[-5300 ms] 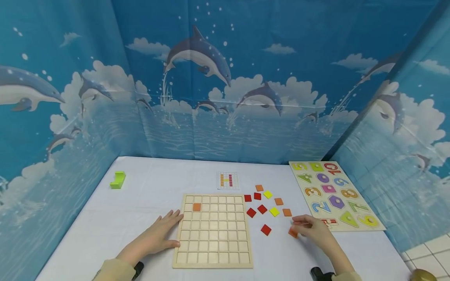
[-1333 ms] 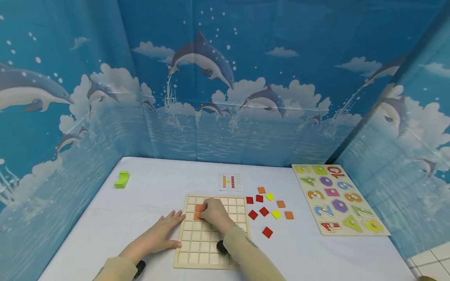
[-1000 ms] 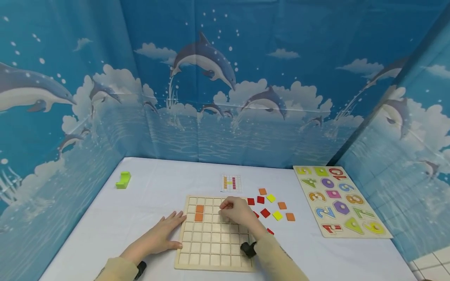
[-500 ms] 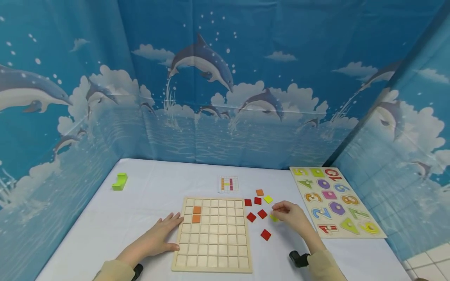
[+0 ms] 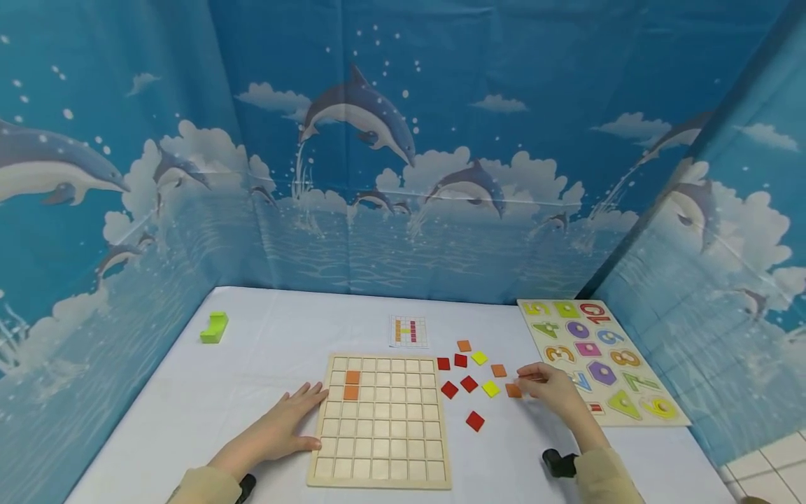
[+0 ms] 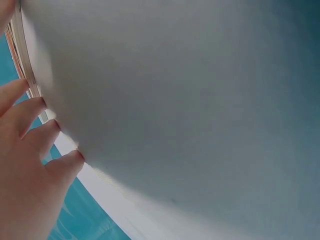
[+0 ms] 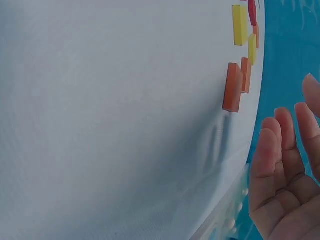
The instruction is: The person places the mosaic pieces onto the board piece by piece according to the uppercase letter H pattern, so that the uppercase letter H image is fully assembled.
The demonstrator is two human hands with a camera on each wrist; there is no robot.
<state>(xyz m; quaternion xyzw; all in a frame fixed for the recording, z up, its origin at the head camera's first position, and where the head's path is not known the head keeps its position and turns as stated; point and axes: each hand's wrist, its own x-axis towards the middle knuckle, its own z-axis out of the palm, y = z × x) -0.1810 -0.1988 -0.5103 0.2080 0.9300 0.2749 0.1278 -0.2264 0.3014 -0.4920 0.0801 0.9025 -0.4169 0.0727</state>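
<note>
In the head view my left hand (image 5: 282,425) rests on the white table with fingers spread, touching the left edge of a wooden grid board (image 5: 381,427); the left wrist view shows its fingertips (image 6: 73,159) along an edge. Two orange square tiles, an upper one (image 5: 352,377) and a lower one (image 5: 351,393), lie in adjoining cells near the board's upper left. My right hand (image 5: 557,393) hovers just right of a loose orange tile (image 5: 513,390). In the right wrist view its relaxed fingers (image 7: 265,152) hold nothing, apart from that same tile (image 7: 232,87).
Right of the board lie several loose tiles, among them a red one (image 5: 475,421) and a yellow one (image 5: 490,388). Behind it lies a printed pattern card (image 5: 408,332). A number puzzle board (image 5: 604,353) is at right, a green block (image 5: 215,327) at far left.
My right hand set a second orange tile below the first on the board, let go and moved back right, past the yellow tile, to the loose orange ones. My left hand has stayed put.
</note>
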